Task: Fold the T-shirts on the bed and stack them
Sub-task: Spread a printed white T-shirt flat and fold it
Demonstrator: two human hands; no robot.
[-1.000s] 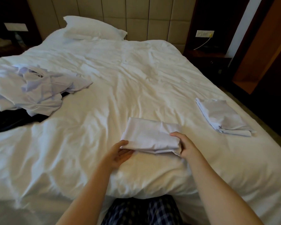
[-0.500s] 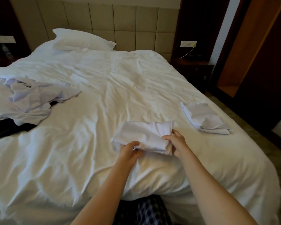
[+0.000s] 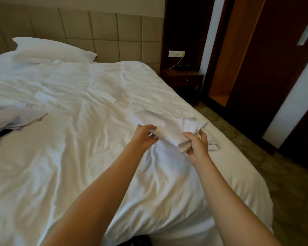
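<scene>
Mid-task, you hold a folded shirt just above the right side of the bed, one hand at each near corner. Your left hand pinches the left corner, thumb on top and fingers tucked under. Your right hand grips the right end, its fingers curled round the layered edge. A grip at both ends looks meant to keep the folds from slipping open while the bundle is off the covers.

Just beyond your right hand, near the mattress edge, lies the stack, mostly hidden behind the shirt and your fingers. How many pieces it holds cannot be told. The shirt hangs over it or just beside it, and whether the two touch is unclear. The step in hand appears to be setting this shirt on that stack, which calls for a level lowering with edges matched so the layers do not slide toward the floor.

Far to your left, a loose pile of unfolded shirts waits on the covers, well apart from the stack. That likely keeps done work from undone, and suggests the job is partway through.
</scene>
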